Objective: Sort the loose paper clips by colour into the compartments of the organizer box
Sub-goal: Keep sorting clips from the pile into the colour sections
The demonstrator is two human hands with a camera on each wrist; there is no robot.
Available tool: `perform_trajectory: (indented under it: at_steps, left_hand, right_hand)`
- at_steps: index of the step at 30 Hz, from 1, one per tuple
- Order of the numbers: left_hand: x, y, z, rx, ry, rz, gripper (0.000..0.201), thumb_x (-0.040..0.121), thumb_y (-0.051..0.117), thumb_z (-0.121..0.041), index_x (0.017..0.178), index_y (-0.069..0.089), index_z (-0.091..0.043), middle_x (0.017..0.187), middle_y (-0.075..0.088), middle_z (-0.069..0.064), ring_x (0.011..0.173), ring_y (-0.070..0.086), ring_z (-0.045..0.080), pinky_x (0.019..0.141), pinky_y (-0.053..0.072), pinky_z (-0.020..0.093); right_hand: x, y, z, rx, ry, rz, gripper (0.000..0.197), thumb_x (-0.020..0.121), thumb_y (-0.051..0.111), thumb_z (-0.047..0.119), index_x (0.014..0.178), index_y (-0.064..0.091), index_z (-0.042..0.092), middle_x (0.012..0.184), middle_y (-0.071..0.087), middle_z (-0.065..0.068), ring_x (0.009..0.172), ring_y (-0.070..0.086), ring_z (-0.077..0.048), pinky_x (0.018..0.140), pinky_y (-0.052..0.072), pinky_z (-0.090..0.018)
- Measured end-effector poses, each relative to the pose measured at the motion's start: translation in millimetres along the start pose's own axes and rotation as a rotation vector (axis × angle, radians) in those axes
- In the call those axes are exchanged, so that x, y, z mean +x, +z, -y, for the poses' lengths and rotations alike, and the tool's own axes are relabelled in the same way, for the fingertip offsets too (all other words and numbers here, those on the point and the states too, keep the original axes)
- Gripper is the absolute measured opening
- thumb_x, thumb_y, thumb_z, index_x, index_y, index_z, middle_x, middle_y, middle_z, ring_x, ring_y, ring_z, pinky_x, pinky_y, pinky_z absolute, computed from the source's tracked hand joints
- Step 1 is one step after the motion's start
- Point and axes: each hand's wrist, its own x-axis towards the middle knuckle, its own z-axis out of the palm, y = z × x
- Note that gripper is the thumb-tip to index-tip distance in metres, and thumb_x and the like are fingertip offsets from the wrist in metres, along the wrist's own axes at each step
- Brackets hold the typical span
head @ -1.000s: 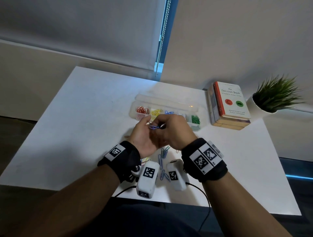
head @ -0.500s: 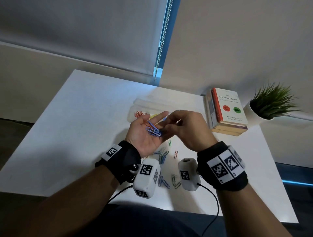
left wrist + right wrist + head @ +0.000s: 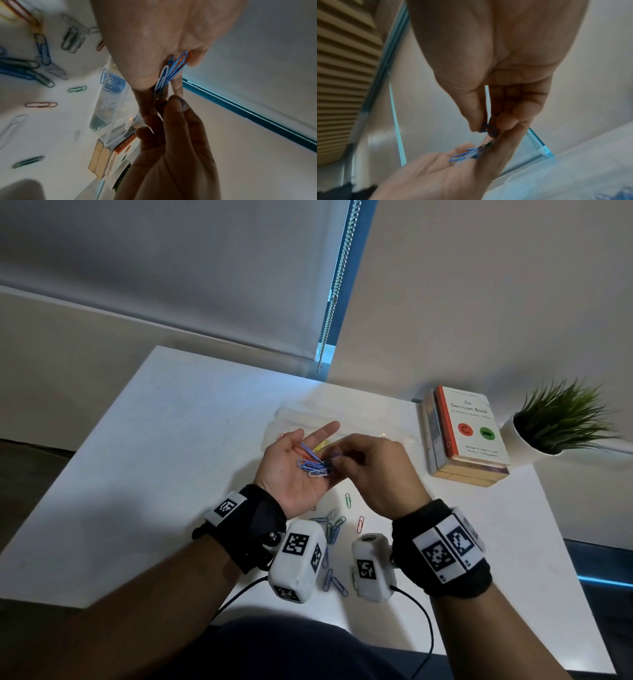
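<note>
My left hand (image 3: 305,453) is palm up over the table, fingers relaxed, with a small pile of paper clips (image 3: 313,465) lying on it: mostly blue, one white, one red. My right hand (image 3: 346,455) is just to its right and pinches a blue paper clip (image 3: 488,130) between thumb and forefinger at the pile's edge. The clear organizer box (image 3: 363,424) lies behind both hands, largely hidden. In the left wrist view its compartments (image 3: 109,108) hold blue, white and green clips. Loose clips (image 3: 334,529) of mixed colours lie on the table under my wrists.
A stack of books (image 3: 466,436) stands right of the box, with a potted plant (image 3: 561,422) beyond it in the table's far right corner. A blind chain (image 3: 337,285) hangs behind the table. A green clip (image 3: 348,500) and a red clip (image 3: 360,523) lie apart.
My hands were pressed together around a clip. The left palm has since turned up and spread, baring the pile, and the right hand has shifted right with its fingertips at the pile.
</note>
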Motion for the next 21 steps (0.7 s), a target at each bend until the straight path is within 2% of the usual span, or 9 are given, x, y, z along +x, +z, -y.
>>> perform_trajectory:
  at_steps: [6,8,11,13,14,15,17,19,21]
  left_hand:
    - [4.3,1.8,-1.9,0.007,0.002,-0.031,0.052,0.097,0.029,-0.035,0.13,0.055,-0.004,0.096,0.063,0.018,0.078,0.062,0.028,0.074,0.054,0.035]
    - [5.4,2.0,-3.2,0.01,-0.003,-0.047,0.054,0.097,0.028,-0.037,0.13,0.054,-0.003,0.099,0.065,0.018,0.078,0.064,0.028,0.073,0.056,0.036]
    - [6.7,3.4,-3.4,0.037,-0.034,-0.05,0.061,0.099,0.025,-0.047,0.13,0.053,-0.002,0.095,0.069,0.017,0.071,0.069,0.027,0.063,0.057,0.032]
    - [8.3,3.5,-2.7,0.062,-0.059,-0.081,0.067,0.098,0.025,-0.054,0.13,0.054,-0.003,0.087,0.07,0.012,0.067,0.069,0.022,0.059,0.056,0.026]
    - [9.9,2.3,-2.8,0.08,-0.067,-0.103,0.07,0.097,0.025,-0.058,0.129,0.056,-0.004,0.092,0.071,0.01,0.073,0.07,0.02,0.062,0.056,0.024]
    - [12.1,0.3,-3.4,0.099,-0.076,-0.13,0.073,0.096,0.025,-0.061,0.128,0.057,-0.004,0.107,0.07,0.01,0.089,0.069,0.02,0.073,0.056,0.025]
    - [16.0,-4.5,-4.0,0.125,-0.095,-0.18,0.078,0.093,0.024,-0.067,0.129,0.06,-0.007,0.138,0.055,0.009,0.126,0.053,0.022,0.107,0.039,0.03]
    - [17.9,-8.4,-3.6,0.127,-0.112,-0.185,0.082,0.091,0.023,-0.071,0.131,0.059,-0.009,0.142,0.05,0.013,0.134,0.045,0.026,0.117,0.025,0.037]
    - [18.8,-10.6,-2.7,0.113,-0.117,-0.196,0.083,0.09,0.022,-0.072,0.133,0.057,-0.01,0.139,0.053,0.016,0.131,0.049,0.029,0.116,0.027,0.04]
  right_hand:
    - [5.8,-0.6,-3.9,0.129,0.025,0.054,0.019,0.082,0.063,0.004,0.094,0.069,0.017,0.074,0.067,0.009,0.066,0.059,-0.007,0.068,0.048,-0.027]
    - [8.2,-2.1,-3.0,0.145,0.024,0.041,0.018,0.082,0.063,0.005,0.092,0.068,0.019,0.077,0.069,0.007,0.064,0.058,-0.008,0.067,0.049,-0.028]
    - [10.5,-1.3,6.5,0.038,-0.03,0.102,0.025,0.083,0.062,0.006,0.097,0.07,0.025,0.081,0.07,0.009,0.07,0.06,-0.005,0.071,0.048,-0.02]
    - [14.7,2.9,12.8,-0.078,-0.074,0.178,0.031,0.081,0.061,0.006,0.104,0.069,0.024,0.09,0.071,0.003,0.081,0.062,-0.012,0.077,0.049,-0.027]
    - [17.0,5.6,15.0,-0.141,-0.103,0.207,0.031,0.079,0.06,0.006,0.104,0.069,0.024,0.094,0.071,0.0,0.086,0.063,-0.018,0.078,0.05,-0.033]
    - [18.8,8.3,16.8,-0.197,-0.131,0.227,0.031,0.078,0.059,0.008,0.102,0.069,0.024,0.095,0.07,-0.002,0.087,0.062,-0.023,0.077,0.05,-0.037]
    - [20.7,13.6,19.0,-0.278,-0.157,0.242,0.032,0.077,0.055,0.012,0.101,0.067,0.028,0.092,0.066,-0.003,0.084,0.061,-0.027,0.073,0.051,-0.04]
    - [21.3,17.8,20.9,-0.339,-0.167,0.247,0.034,0.08,0.052,0.012,0.105,0.066,0.029,0.094,0.064,-0.002,0.083,0.061,-0.027,0.071,0.052,-0.04]
    - [21.6,22.9,20.4,-0.363,-0.195,0.237,0.031,0.082,0.051,0.011,0.105,0.066,0.025,0.092,0.061,-0.003,0.081,0.06,-0.028,0.07,0.052,-0.041]
